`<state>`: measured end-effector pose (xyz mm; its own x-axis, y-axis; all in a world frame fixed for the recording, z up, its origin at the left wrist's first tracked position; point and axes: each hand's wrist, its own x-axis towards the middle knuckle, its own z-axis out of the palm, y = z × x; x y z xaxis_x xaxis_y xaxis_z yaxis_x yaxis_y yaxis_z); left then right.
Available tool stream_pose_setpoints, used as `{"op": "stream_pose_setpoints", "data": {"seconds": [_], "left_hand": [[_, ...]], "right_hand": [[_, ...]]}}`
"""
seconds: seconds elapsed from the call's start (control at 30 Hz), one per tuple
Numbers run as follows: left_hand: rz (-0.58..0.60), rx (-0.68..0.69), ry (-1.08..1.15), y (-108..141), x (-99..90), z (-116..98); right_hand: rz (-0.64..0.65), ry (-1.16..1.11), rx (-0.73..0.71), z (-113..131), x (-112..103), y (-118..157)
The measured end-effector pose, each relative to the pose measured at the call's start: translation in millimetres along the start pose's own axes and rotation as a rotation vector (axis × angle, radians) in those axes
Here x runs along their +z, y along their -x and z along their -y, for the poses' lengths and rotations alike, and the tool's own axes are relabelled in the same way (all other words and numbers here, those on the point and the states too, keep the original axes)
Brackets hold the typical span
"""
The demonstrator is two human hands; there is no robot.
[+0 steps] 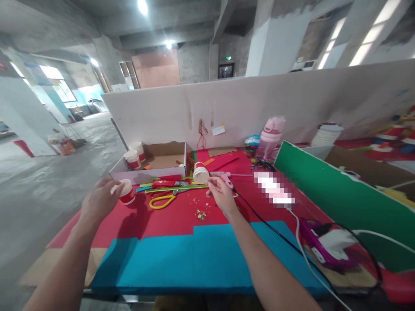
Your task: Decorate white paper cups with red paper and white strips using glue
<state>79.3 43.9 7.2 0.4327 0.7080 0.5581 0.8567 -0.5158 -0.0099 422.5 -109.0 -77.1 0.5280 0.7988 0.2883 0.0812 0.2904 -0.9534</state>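
Note:
My left hand [100, 199] is closed at the left side of a red-and-white paper cup [127, 195], its fingertips over the rim. On the right, my right hand [221, 195] has its thumb and fingers pinched together; anything between them is too small to make out. Just beyond those fingertips lies a second paper cup [201, 174], tipped on its side. A pink glue gun [227, 179] is behind the right hand. The end of a thin green strip [181, 188] comes close to the right fingertips. Yellow-handled scissors [162, 201] lie between my hands.
A shallow box [145, 175] with more cups stands at the back left. Paper scraps [201, 214] lie on the red surface. At the right are a pink bottle [269, 138], a green-sided box [324, 190], a purple power strip [333, 248] and a black cord [269, 222].

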Motion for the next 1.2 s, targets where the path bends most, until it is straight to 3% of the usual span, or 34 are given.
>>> {"op": "stream_pose_setpoints", "data": {"seconds": [0.13, 0.3, 0.4, 0.5, 0.73, 1.2], "left_hand": [[-0.076, 0.036, 0.123, -19, -7.3, -58], [0.118, 0.290, 0.333, -35, 28.9, -148], [0.178, 0.290, 0.304, -42, 50.5, -187], [0.196, 0.241, 0.165, -52, 64.7, -211], [0.235, 0.256, 0.033, -65, 86.5, -241], [0.160, 0.335, 0.036, -71, 97.6, -237]], "right_hand": [[-0.083, 0.000, -0.034, -4, -6, -5], [-0.099, 0.051, -0.026, -11, -8, -7], [-0.072, 0.062, -0.004, -11, -6, -5], [-0.049, 0.090, 0.004, -9, -5, -3], [-0.040, 0.147, -0.002, -9, -6, -4], [-0.024, 0.165, -0.010, -9, -4, -4]]}}
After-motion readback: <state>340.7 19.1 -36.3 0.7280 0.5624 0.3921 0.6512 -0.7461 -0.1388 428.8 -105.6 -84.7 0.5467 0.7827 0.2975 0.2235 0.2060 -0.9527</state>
